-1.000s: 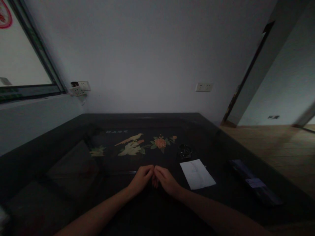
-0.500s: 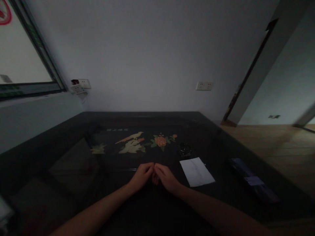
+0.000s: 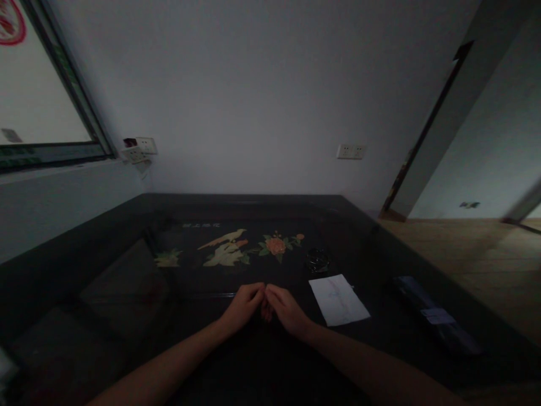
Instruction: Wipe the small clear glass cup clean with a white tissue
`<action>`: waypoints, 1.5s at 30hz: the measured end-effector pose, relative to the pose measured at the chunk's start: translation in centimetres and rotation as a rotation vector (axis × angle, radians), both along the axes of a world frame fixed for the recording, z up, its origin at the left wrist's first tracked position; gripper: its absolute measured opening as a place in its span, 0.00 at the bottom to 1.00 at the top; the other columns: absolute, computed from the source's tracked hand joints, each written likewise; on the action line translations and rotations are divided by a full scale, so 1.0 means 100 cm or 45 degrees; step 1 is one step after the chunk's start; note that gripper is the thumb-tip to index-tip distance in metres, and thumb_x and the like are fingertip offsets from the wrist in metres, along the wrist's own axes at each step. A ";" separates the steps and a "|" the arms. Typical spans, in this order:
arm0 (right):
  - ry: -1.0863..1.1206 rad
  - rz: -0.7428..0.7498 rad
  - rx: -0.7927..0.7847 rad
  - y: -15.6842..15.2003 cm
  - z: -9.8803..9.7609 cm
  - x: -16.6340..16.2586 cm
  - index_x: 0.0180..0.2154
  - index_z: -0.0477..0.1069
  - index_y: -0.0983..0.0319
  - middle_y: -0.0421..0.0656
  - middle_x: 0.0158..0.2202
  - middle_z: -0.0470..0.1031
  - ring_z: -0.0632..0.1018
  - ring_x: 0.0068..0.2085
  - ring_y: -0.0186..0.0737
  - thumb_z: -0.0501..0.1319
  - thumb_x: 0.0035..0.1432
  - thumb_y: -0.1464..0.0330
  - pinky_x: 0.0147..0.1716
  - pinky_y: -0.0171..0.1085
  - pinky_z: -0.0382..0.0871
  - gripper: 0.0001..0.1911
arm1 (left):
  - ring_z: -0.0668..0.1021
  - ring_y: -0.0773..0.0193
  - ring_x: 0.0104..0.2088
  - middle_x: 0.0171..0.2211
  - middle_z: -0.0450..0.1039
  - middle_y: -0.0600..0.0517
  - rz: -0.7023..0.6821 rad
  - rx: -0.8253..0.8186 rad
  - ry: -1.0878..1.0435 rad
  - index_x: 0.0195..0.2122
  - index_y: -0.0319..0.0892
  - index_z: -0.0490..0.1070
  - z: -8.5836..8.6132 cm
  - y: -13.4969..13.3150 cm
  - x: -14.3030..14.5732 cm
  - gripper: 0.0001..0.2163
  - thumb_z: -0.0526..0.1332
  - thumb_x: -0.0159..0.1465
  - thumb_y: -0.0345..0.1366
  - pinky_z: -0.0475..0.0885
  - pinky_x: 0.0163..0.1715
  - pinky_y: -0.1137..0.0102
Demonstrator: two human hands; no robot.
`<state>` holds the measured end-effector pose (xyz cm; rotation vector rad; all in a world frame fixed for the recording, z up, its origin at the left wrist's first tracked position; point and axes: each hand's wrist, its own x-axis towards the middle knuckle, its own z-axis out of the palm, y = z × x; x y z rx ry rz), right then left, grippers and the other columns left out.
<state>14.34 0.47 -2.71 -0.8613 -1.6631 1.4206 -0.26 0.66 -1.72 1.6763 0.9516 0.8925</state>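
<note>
My left hand (image 3: 245,301) and my right hand (image 3: 284,307) rest together on the dark tabletop (image 3: 257,372), meeting at the thumbs and fingers. The fingers of both are curled in, and nothing shows between them; the undersides are hidden. To the right of my right hand, apart from it, lies a white sheet of paper (image 3: 339,300). Just beyond the paper is a small coiled black thing (image 3: 318,260), perhaps a cable, too dark to make out well.
A long dark folded bundle with a pale band (image 3: 437,316) lies near the table's right edge. Bird and flower pictures (image 3: 228,248) decorate the tabletop. A wall (image 3: 245,101) with sockets (image 3: 351,151) stands behind; a window (image 3: 46,84) is at left.
Both hands keep the same pose and place. The view has shifted very slightly, so the table and wall appear a little lower.
</note>
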 end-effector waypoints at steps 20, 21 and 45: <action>0.005 -0.011 -0.038 -0.001 0.001 0.000 0.26 0.62 0.62 0.38 0.20 0.66 0.69 0.20 0.31 0.51 0.57 0.45 0.20 0.32 0.63 0.26 | 0.74 0.65 0.19 0.16 0.67 0.55 0.002 -0.034 -0.040 0.22 0.42 0.61 -0.001 0.001 0.002 0.17 0.49 0.65 0.44 0.66 0.23 0.72; 0.001 -0.010 -0.038 -0.001 0.001 0.000 0.26 0.62 0.62 0.38 0.20 0.66 0.70 0.20 0.32 0.51 0.58 0.45 0.20 0.32 0.63 0.26 | 0.74 0.65 0.19 0.16 0.67 0.55 0.005 -0.034 -0.042 0.22 0.42 0.61 -0.001 0.001 0.002 0.16 0.49 0.65 0.43 0.66 0.23 0.72; 0.008 0.000 -0.007 -0.001 -0.001 0.000 0.27 0.63 0.62 0.38 0.21 0.67 0.70 0.21 0.31 0.50 0.58 0.46 0.20 0.32 0.64 0.26 | 0.73 0.65 0.21 0.17 0.68 0.54 0.031 0.007 0.021 0.21 0.42 0.62 -0.001 0.000 0.001 0.17 0.50 0.65 0.44 0.67 0.25 0.71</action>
